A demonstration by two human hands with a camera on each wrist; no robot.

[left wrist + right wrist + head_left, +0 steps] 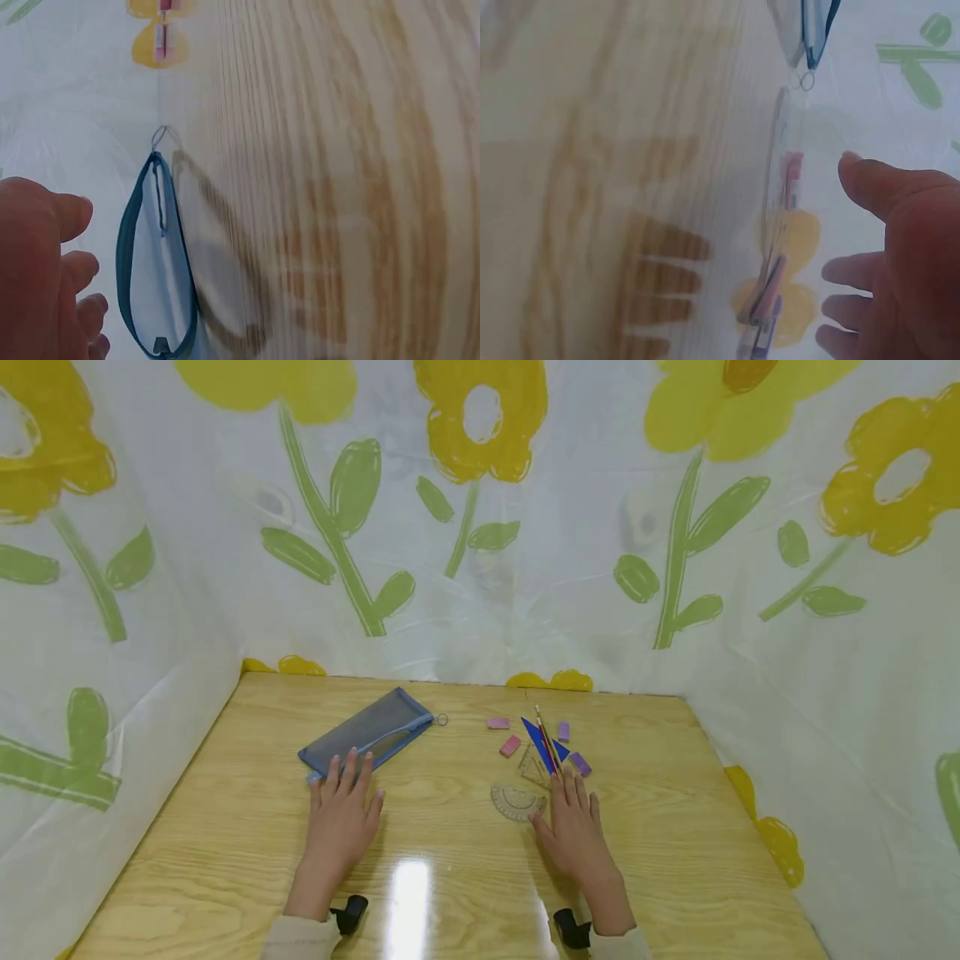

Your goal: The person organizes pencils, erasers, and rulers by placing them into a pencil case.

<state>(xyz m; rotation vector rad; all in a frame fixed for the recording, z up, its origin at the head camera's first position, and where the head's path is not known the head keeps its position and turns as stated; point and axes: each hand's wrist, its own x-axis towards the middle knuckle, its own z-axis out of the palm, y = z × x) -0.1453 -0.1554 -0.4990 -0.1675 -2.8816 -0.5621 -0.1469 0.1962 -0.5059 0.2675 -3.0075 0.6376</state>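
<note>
My left hand [341, 827] is spread palm down at the near edge of a blue-grey zippered mesh pencil case [360, 731], its fingertips overlapping that edge in the head view. In the left wrist view, the case [126, 255] stands beside the straight fingers. My right hand [577, 839] reaches with extended fingers to the lower ends of several pencils [543, 732]. These lie across a blue set square [561, 752]. A clear set square [531, 770] is partly under them, and a clear protractor [516, 804] lies by the right thumb. Neither hand grips anything.
Two pink erasers, one farther back [498, 723] and one nearer [510, 746], lie left of the pencils. Two purple erasers [564, 732] sit to their right. A flower-printed white sheet [562, 568] walls the wooden table [202, 827] at the back and both sides.
</note>
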